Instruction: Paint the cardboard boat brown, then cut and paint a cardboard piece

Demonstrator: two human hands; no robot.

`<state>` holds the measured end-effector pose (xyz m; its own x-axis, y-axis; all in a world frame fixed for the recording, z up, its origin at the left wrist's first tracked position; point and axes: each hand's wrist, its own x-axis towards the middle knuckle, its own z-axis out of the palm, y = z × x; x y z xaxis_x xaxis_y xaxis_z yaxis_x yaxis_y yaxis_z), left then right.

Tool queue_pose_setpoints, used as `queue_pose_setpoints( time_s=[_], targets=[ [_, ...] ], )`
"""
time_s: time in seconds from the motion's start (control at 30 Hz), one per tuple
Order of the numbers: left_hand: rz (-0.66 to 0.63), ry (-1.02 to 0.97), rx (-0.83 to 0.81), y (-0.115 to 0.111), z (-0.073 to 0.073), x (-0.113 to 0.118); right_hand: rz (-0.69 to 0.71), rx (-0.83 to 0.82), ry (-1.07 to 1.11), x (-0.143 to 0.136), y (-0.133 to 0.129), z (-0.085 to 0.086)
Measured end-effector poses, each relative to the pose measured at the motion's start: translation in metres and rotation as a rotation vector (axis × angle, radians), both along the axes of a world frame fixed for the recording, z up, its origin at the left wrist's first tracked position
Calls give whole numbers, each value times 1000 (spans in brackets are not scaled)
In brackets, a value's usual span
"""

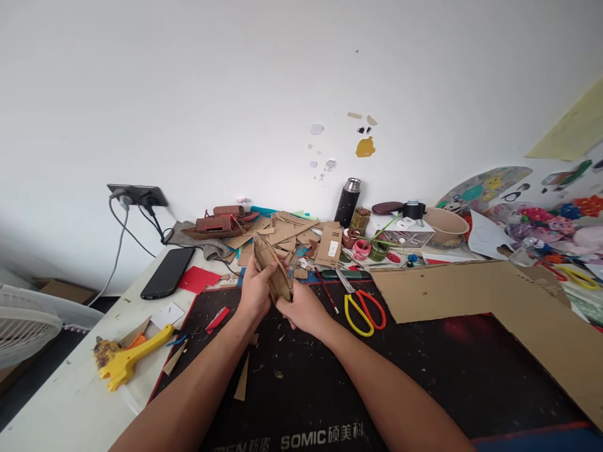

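A small boat hull made of cardboard (268, 260) is held up over the black desk mat (301, 376), tilted with its pointed end up and its hollow side partly showing. My left hand (257, 285) grips its left side, thumb laid across the rim. At the lower end, my right hand (296, 304) pinches the hull; some of its fingers are hidden behind. To the right of my hands lie scissors (360, 307) with one yellow and one red handle, beside a dark red pencil (326, 290).
A yellow glue gun (132, 358) and a phone (168, 273) lie on the left. Cardboard scraps (292, 232) and a brown model boat (219, 225) are at the back, near a black thermos (347, 202). A large cardboard sheet (438, 289) covers the right side.
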<state>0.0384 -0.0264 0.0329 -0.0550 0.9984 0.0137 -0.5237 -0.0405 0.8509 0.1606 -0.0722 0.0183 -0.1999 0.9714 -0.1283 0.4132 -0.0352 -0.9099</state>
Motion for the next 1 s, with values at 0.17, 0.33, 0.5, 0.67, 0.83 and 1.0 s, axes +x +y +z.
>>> queue_pose_setpoints(
  time_s=[0.17, 0.33, 0.5, 0.67, 0.83, 1.0],
  targets=[
    [-54, -32, -93, -2, 0, 2, -1, -34, 93, 3, 1, 3],
    [-147, -50, -153, -3, -4, 3, 36, -90, 213, 7, 1, 6],
    [-75, -63, -199, 4, -6, -5, 112, -109, 324, 9, 0, 3],
    [-10, -138, -201, 9, -1, -12, 142, -128, 409, 8, 3, -1],
    [-4, -158, -222, 8, 4, -15, 93, -83, 354, 3, 0, -1],
    [11, -202, -308, 5, 15, -17, -6, 54, 253, 23, -6, 24]
  ],
)
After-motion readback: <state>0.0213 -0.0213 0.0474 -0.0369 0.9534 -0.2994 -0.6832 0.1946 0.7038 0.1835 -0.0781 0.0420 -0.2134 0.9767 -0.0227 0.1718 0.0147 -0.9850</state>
